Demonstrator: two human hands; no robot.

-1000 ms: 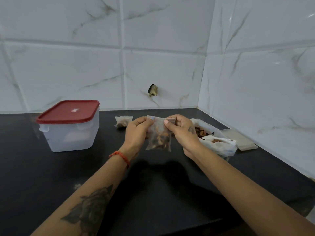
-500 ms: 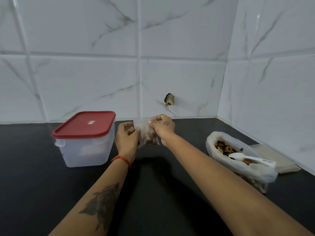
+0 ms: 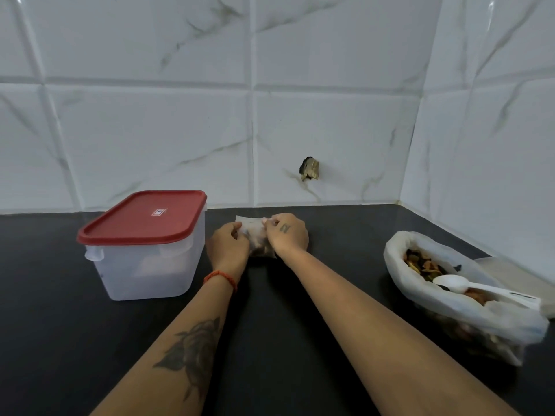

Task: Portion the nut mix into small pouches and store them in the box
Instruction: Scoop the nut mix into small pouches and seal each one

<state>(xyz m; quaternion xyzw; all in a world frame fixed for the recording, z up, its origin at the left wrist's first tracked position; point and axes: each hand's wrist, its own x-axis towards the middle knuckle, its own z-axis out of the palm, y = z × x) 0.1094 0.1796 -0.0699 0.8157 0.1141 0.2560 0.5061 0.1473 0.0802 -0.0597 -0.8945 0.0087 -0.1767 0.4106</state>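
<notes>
A small clear pouch (image 3: 257, 235) holding nut mix sits low over the black counter between both hands. My left hand (image 3: 228, 245) pinches its left side and my right hand (image 3: 287, 235) pinches its top right edge. Just left of the hands stands the translucent storage box (image 3: 147, 268), its red lid (image 3: 144, 217) on. At the right lies the big open plastic bag of nut mix (image 3: 462, 298) with a white plastic spoon (image 3: 468, 286) resting in it. The earlier filled pouch is hidden behind the hands.
The black counter (image 3: 270, 319) runs back to white marble wall tiles behind and on the right. A flat pale stack of pouches (image 3: 510, 267) lies behind the big bag by the right wall. A dark chipped hole (image 3: 309, 173) marks the back wall.
Both hands have carried the filled pouch away from me and down toward the counter, close beside the box. The view has shifted right, bringing the big bag nearer the frame's edge.
</notes>
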